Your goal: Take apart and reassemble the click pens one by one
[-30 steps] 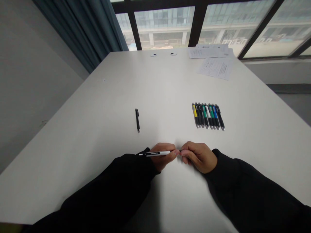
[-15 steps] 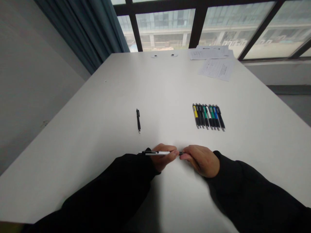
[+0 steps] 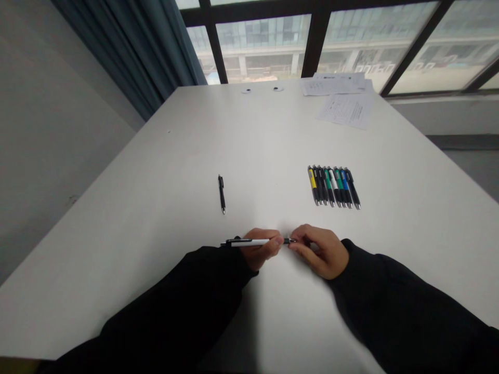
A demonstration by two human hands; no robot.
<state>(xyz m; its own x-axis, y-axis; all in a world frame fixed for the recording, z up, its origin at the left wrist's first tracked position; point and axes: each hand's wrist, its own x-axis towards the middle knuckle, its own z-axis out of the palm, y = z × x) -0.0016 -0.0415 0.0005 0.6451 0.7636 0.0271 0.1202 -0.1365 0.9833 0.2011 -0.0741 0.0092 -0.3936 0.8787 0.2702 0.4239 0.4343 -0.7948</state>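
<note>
Since the far left is only a grey wall (image 3: 50,156) and a dark blue curtain (image 3: 128,47), I start on the white table (image 3: 136,218). One slim black pen (image 3: 222,194) lies alone there, tip toward me, well apart from my hands. Next comes my black left sleeve (image 3: 175,296), then my left hand (image 3: 262,250), holding a white-barrelled click pen (image 3: 249,242) level, close over the table near my edge. My left fingers (image 3: 275,244) are together with the thumb, clamped on the barrel toward its right end, and the rest sticks out left past my wrist. The dark right end pokes into the small gap between my hands. My right hand (image 3: 322,253) sits just beside that end, its fingertips (image 3: 295,245) curled in close; blur hides whether they're clamped on it or barely touching, so I can't tell. The pen looks light and stiff, the smooth barrel maybe a bit slippery, so a firm pinch mid-barrel seems safest. Further right and farther off: a tight row of coloured pens (image 3: 334,187), printed papers (image 3: 346,110) at the far end under the window (image 3: 265,47), then my right sleeve (image 3: 401,306).
</note>
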